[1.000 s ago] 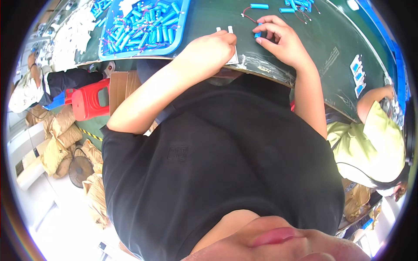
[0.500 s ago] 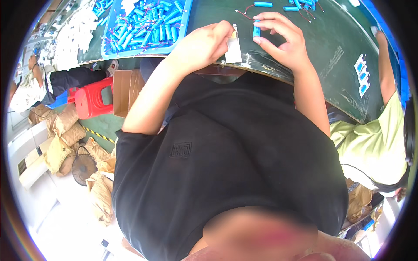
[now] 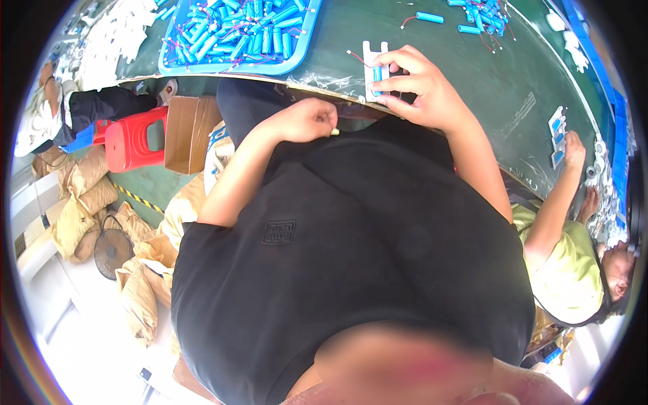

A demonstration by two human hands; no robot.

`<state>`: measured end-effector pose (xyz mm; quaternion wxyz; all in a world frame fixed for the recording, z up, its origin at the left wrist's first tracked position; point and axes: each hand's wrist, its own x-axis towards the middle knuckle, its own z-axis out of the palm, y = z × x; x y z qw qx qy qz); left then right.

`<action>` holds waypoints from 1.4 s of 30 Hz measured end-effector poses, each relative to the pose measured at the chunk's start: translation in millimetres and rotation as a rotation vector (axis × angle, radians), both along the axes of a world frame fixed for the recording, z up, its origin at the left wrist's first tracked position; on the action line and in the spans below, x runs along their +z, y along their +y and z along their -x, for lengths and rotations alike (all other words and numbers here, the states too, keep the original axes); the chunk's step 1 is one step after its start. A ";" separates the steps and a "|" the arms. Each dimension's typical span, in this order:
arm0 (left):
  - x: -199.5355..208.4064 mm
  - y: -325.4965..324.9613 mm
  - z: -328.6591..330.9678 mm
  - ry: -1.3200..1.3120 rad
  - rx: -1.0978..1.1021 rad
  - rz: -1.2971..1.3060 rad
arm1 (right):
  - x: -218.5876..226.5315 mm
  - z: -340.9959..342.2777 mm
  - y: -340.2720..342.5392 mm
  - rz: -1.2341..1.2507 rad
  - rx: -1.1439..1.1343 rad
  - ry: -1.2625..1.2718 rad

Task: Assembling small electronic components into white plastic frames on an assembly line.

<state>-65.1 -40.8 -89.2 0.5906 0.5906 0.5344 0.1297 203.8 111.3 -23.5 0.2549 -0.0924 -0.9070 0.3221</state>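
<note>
Now my right hand (image 3: 424, 84) grips the blue battery (image 3: 377, 79) between thumb and fingers, against the white holder (image 3: 368, 73) on the tabletop (image 3: 486, 77); I can't tell whether it's fully seated. My left hand (image 3: 302, 121), before my shirt (image 3: 364, 202), pinches a small pale piece (image 3: 335, 132). This looks like battery placing; next calls for a straight, even press, wire (image 3: 358, 57) untrapped.

Green table (image 3: 489, 84) | blue tray (image 3: 270, 69) | white holder (image 3: 369, 82) | loose blue cylinders (image 3: 430, 17) with wires | white pieces (image 3: 111, 44)
</note>
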 end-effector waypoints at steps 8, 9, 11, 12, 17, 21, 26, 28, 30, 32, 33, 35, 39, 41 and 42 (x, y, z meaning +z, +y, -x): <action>-44.6 78.8 -11.7 0.443 0.216 -0.602 | 11.6 -6.0 -22.7 -0.216 -0.053 0.003; -51.5 78.4 -9.7 0.503 0.189 -0.744 | 15.8 -10.2 -27.5 -0.194 -0.061 -0.028; -58.4 70.4 -12.7 0.594 0.136 -0.907 | 24.2 -32.8 -34.4 -0.118 -0.133 -0.076; -56.3 64.8 -19.7 0.621 0.105 -0.936 | 29.2 -50.3 -36.6 -0.034 -0.220 -0.124; 11.3 14.7 -19.7 0.454 -0.243 -0.240 | 40.3 -162.4 -26.0 -0.343 -0.898 -0.521; 114.9 1.3 -6.2 0.272 -0.337 -0.212 | 56.3 -159.1 -7.4 -0.402 -1.176 -0.500; 184.4 47.3 19.7 0.272 -0.092 -0.719 | 70.0 -65.8 24.9 -0.151 -0.589 -0.130; 179.6 90.7 41.7 0.409 0.184 -0.868 | 70.8 -30.9 47.4 -0.112 -0.570 -0.214; 170.1 131.7 62.7 0.668 0.242 -0.906 | 49.5 -11.2 72.1 -0.211 -0.548 -0.261; 155.0 171.9 75.9 1.151 0.328 -0.937 | 20.3 -4.6 85.7 -0.360 -0.590 -0.328; 145.2 187.1 83.2 1.164 0.331 -0.945 | 8.7 -1.2 84.4 -0.312 -0.608 -0.300; 124.9 209.0 97.8 1.343 0.320 -0.853 | -1.5 -0.4 87.8 -0.256 -0.612 -0.195; 119.8 221.0 115.0 1.480 0.221 -0.806 | 23.2 -10.0 78.4 -0.099 -0.613 -0.217; 133.6 220.1 106.7 1.470 0.334 -0.642 | 18.7 -17.3 80.0 -0.022 -0.582 -0.176; 146.2 214.7 94.8 1.472 0.297 -0.646 | 17.0 -21.6 78.9 0.002 -0.605 -0.173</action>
